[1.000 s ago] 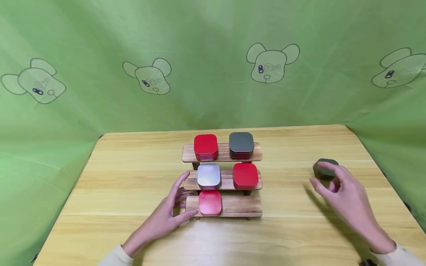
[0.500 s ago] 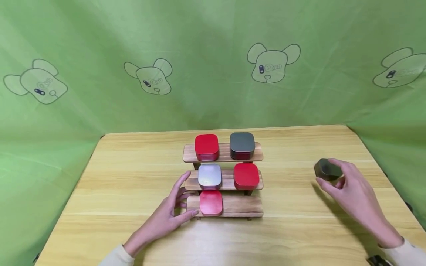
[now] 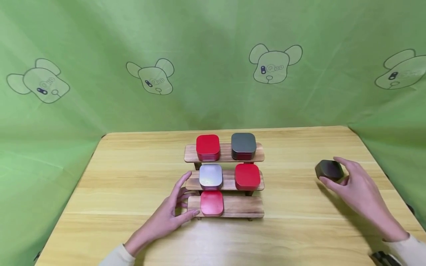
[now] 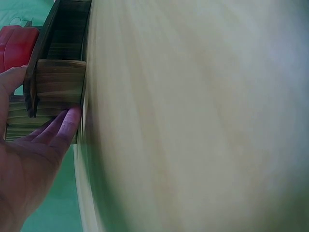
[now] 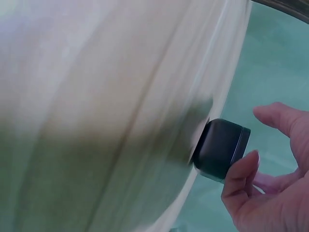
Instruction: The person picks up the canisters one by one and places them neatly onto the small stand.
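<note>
My left hand (image 3: 168, 212) is at the left end of a three-step wooden rack (image 3: 244, 207). Its fingers lie along the rack's end, and the thumb tip is beside the light red tin (image 3: 212, 203) on the bottom step. On the table at the right stands a black square tin (image 3: 327, 170). My right hand (image 3: 357, 188) is close beside it, index finger and thumb spread around its near right side. In the right wrist view the thumb is apart from the black tin (image 5: 219, 147), while a bent finger overlaps its lid edge.
The middle step holds a silver tin (image 3: 210, 176) and a red tin (image 3: 247, 176). On the top step are another red tin (image 3: 208, 147) and a dark grey tin (image 3: 243, 145). Behind the wooden table (image 3: 139, 159) hangs a green cloth (image 3: 213, 107) with bear-head outlines.
My right hand has moved a little to the right, its thumb coming to the black tin's near side and uncovering more of its top. The left hand keeps its place at the rack.
</note>
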{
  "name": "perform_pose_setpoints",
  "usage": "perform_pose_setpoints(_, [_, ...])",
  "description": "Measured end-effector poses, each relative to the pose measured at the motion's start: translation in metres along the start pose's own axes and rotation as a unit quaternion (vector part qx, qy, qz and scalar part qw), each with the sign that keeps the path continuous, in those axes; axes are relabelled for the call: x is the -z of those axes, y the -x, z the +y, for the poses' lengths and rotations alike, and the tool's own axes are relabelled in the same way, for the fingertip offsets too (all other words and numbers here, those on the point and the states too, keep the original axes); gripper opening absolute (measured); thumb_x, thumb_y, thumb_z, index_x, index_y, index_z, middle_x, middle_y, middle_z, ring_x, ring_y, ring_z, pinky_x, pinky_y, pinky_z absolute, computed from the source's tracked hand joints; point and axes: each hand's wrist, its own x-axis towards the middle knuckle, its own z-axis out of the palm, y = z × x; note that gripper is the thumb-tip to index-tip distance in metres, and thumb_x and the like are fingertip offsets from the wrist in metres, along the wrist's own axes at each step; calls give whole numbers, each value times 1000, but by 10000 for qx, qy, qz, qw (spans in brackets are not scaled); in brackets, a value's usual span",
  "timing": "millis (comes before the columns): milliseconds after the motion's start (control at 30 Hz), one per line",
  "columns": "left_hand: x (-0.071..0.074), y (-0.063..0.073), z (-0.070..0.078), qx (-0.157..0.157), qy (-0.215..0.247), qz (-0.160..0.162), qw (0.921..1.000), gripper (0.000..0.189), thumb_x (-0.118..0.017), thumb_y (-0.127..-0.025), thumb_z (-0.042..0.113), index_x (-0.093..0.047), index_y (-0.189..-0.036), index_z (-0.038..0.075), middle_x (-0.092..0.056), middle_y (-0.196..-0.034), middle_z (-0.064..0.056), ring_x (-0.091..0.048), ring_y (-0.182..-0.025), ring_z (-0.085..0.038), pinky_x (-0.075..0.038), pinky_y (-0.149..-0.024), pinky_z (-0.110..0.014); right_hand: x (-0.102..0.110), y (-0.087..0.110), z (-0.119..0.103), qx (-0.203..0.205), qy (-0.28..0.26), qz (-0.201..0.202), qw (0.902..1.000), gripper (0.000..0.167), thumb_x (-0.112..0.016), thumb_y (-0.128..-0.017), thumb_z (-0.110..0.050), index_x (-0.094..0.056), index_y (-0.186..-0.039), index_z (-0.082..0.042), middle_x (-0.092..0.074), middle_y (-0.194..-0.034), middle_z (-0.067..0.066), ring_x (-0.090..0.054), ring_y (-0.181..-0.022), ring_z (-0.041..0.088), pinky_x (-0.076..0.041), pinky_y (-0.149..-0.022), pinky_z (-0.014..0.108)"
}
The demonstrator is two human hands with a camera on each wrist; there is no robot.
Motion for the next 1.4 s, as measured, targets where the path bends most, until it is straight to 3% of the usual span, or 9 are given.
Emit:
perform_pose_setpoints(100, [0,0,0,3,0,-2,10000,107,-84,-100,19,-11,-175,42,-50,-162,-20,-59,-141,-33,-60,-103,-39,0,-3,3,91,-59,-58,9999,87,-90,-91,-21,-44,-160,5,-56,-126,30,-53,-71,3,-44,-55,27])
perform_pose_setpoints(233, [0,-1,1,-32,-11,-10,10000,107,-83,-100,19,-11,-175,41,-53,-159,-20,-60,-140,-33,-60,-102,-39,1,-6,6,219,-69,-132,9996,88,-89,-90,-13,-42,-161,5,-49,-139,36,-51,-73,2,-44,-53,27])
perform_pose_setpoints(433, [-1,-2,1,7,24,5,10000,108,-84,-100,19,-11,-175,42,-47,-164,-21,-59,-141,-34,-59,-105,-39,2,-10,12,164,-14,-248,9996,81,-87,-93,-14,-44,-159,7,-50,-135,35,-51,-72,7,-43,-54,27])
perform_pose_setpoints(600, [-1,-3,0,-30,19,10,10000,108,-84,-99,19,-11,-175,42,-44,-167,-19,-59,-140,-34,-59,-105,-39,2,-10,16,-19,-44,-294,9996,74,-87,-95,-17,-49,-153,10,-51,-131,36,-52,-75,19,-41,-55,28])
perform_pose_setpoints(867, [1,0,-1,-4,16,-17,10000,107,-84,-100,20,-11,-175,41,-47,-164,-21,-59,-140,-34,-59,-105,-40,-1,-8,20,-168,-143,-524,9984,76,-89,-93,-24,-51,-146,15,-64,-99,18,-57,-76,21,-42,-58,26])
perform_pose_setpoints(1067, [1,-1,-1,-28,-20,6,10000,107,-84,-100,20,-11,-175,41,-51,-160,-21,-60,-139,-34,-60,-104,-40,-4,-9,21,-64,-282,-572,9979,73,-91,-91,-26,-55,-140,16,-68,-110,27,-64,-90,25,-45,-65,17])
perform_pose_setpoints(1267, [0,0,0,47,2,37,10000,107,-84,-99,21,-12,-175,42,-39,-170,-18,-58,-141,-35,-58,-106,-40,-5,-5,19,-147,-468,-604,9970,72,-91,-92,-26,-56,-141,13,-68,-117,31,-62,-89,9,-47,-67,12])
perform_pose_setpoints(1400, [-1,0,1,75,2,57,10000,107,-85,-99,21,-11,-175,43,-41,-169,-19,-59,-140,-35,-58,-106,-40,-6,1,15,-145,-551,-676,9961,72,-92,-91,-26,-57,-142,9,-70,-118,32,-61,-90,3,-47,-69,11])
